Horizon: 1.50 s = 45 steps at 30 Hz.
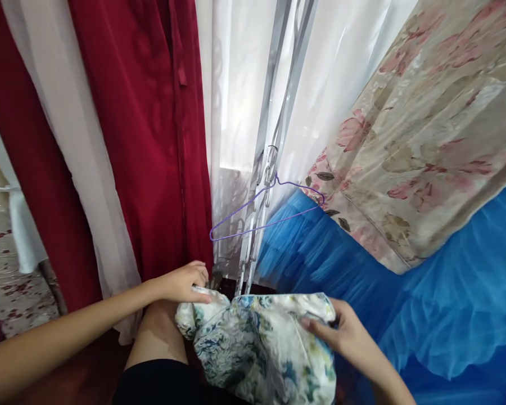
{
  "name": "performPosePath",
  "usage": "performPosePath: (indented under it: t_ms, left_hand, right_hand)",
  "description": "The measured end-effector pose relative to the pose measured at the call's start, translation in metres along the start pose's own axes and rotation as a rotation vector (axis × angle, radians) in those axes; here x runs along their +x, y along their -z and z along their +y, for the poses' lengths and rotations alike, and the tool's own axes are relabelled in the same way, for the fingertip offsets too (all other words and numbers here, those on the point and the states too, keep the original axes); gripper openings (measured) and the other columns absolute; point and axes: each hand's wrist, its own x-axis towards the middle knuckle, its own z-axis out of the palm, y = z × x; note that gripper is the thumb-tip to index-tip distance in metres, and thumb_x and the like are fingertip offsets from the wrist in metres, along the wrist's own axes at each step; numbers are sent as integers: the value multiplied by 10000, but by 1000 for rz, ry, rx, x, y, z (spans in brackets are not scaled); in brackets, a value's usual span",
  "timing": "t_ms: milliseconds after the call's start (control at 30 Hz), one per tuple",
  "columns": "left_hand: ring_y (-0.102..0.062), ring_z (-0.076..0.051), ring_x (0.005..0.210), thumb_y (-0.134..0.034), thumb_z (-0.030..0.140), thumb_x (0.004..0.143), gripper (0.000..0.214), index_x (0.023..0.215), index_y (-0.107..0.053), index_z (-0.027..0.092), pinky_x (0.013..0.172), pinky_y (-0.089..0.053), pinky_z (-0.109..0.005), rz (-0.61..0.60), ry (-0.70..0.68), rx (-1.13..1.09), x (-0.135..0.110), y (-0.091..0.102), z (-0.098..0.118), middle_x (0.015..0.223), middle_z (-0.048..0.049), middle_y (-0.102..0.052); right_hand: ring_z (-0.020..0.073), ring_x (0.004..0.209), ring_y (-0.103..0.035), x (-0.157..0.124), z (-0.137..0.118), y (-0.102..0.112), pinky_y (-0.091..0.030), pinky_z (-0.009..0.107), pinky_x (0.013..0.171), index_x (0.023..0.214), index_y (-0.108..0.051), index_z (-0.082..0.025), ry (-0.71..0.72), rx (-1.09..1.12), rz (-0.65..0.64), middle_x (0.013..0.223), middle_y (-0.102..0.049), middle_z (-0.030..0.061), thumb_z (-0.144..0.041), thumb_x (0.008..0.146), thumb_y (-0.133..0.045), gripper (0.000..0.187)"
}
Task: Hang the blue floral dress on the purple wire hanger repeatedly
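A white garment with a blue and green floral print [274,337] is stretched between my two hands at the lower middle of the head view. My left hand [189,284] is closed on its upper left part, thumb on the near side and fingers behind. At the upper right edge, my right hand [341,329] pinches the cloth with the thumb in front; the other fingers are partly hidden behind it. Above the garment, a purple wire hanger [257,228] with nothing on it hangs from a clear plastic strip [253,185].
Dark red curtains [152,140] with a pale sheer layer hang at the left. Behind the strip is a white curtain [236,84]. To the right are a beige cloth with pink flowers [425,140] and a blue ruffled fabric [438,304]. My bare leg [158,337] shows below.
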Motion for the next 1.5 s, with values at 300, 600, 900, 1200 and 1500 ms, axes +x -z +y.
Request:
performPosePath:
  t_ms: [300, 600, 900, 1200, 1500]
  left_hand:
    - [-622, -214, 814, -374, 475, 1061, 497, 832, -726, 208, 786, -317, -366, 189, 372, 569, -2, 118, 11, 823, -35, -718]
    - [-698, -281, 890, -328, 504, 1040, 530, 1007, -774, 219, 768, -369, -383, 244, 602, 584, 15, 141, 39, 1002, -65, -772]
    - [-712, -237, 799, -578, 299, 720, 255, 787, -806, 208, 669, -472, -280, 290, 690, 77, 48, 155, 9, 837, -36, -785]
    - [-695, -249, 728, -568, 282, 693, 291, 818, -807, 170, 645, -495, -295, 345, 601, -39, 59, 155, -4, 806, -60, -771]
    - [-663, -229, 917, -573, 329, 842, 448, 1228, -715, 151, 825, -514, -323, 588, 363, -123, 82, 163, 35, 1085, -82, -724]
  right_hand:
    - [179, 564, -500, 154, -20, 22, -394, 289, 585, 1382, -586, -161, 359, -386, 371, 642, -595, -22, -359, 801, -652, 618]
    - [189, 670, -581, 157, -15, 18, -347, 259, 616, 711, -531, -225, 308, -559, 274, 656, -620, 1, -276, 858, -494, 161]
    - [180, 610, -538, 115, -27, 4, -265, 261, 573, 707, -473, -234, 287, -611, 366, 606, -582, -9, -222, 819, -477, 113]
    - [189, 614, -515, 105, -32, -12, -269, 268, 576, 678, -417, -241, 319, -503, 317, 597, -551, -5, -212, 807, -463, 140]
    - [138, 591, -454, 104, -25, -43, -260, 251, 563, 623, -411, -214, 346, -268, 287, 566, -485, -36, -211, 801, -472, 188]
